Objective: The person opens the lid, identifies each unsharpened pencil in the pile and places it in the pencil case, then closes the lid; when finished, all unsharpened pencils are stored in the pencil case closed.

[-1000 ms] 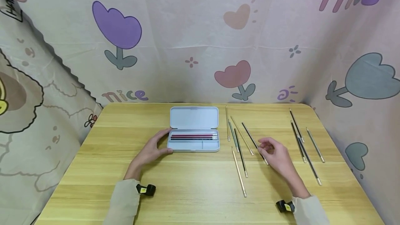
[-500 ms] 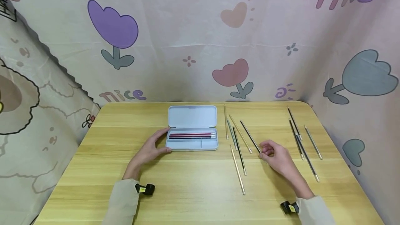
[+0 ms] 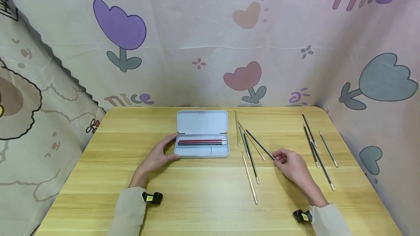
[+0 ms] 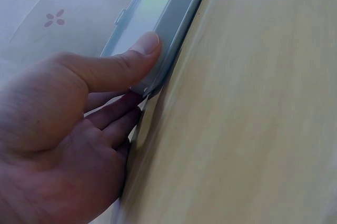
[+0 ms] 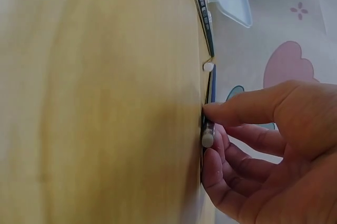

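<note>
An open light-blue pencil case (image 3: 202, 152) lies at the middle of the table, with several dark red and dark pencils (image 3: 201, 142) in its back compartment. My left hand (image 3: 160, 156) grips its left end; in the left wrist view the thumb (image 4: 142, 50) lies over the case's near edge and the fingers are partly hidden behind its corner. Between thumb and fingers, my right hand (image 3: 290, 163) pinches a dark pencil (image 3: 259, 143) near its eraser end. The right wrist view shows the white eraser (image 5: 208, 140) poking out below the thumb. The pencil's far tip crosses over a natural-wood pencil (image 3: 257, 148).
Between the case and my right hand lie several loose pencils, among them a dark green one (image 3: 251, 159) and a wooden one (image 3: 250, 179). More dark pencils (image 3: 323, 166) and a grey-green one (image 3: 329, 149) lie at the right. A patterned cloth (image 3: 183, 46) hangs behind the table.
My right hand has taken hold of the dark pencil, and its far tip has swung left over the wooden pencil. My left hand has stayed at the case.
</note>
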The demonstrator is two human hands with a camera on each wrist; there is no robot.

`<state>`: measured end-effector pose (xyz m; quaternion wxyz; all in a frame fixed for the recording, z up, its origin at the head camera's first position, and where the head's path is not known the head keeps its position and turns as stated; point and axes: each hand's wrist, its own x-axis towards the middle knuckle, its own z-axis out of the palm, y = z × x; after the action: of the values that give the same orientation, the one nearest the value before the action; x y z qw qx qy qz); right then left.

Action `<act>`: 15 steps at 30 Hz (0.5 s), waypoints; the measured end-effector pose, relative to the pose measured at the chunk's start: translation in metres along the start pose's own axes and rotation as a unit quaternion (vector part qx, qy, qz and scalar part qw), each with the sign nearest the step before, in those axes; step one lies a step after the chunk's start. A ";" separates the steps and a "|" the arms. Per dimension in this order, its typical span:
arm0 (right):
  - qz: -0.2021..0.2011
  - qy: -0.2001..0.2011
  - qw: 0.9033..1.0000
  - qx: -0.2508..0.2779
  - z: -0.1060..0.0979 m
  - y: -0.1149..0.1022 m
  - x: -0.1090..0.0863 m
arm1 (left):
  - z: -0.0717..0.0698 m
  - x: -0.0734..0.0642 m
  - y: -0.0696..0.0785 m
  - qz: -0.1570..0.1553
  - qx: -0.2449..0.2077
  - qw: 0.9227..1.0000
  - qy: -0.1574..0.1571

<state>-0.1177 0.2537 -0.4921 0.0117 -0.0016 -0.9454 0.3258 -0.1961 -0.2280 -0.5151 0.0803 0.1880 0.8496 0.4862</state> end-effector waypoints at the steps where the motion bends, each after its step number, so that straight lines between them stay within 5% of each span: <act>1: -0.002 0.003 1.000 -0.003 0.000 0.000 0.000 | 0.000 0.000 0.000 0.001 -0.001 1.000 0.000; 15: 0.014 0.009 0.999 0.039 -0.003 0.000 0.000 | 0.000 0.000 -0.001 0.006 0.001 1.000 0.001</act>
<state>-0.1180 0.2555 -0.4892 0.0151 -0.0173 -0.9319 0.3621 -0.1961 -0.2287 -0.5159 0.0763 0.1926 0.8489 0.4863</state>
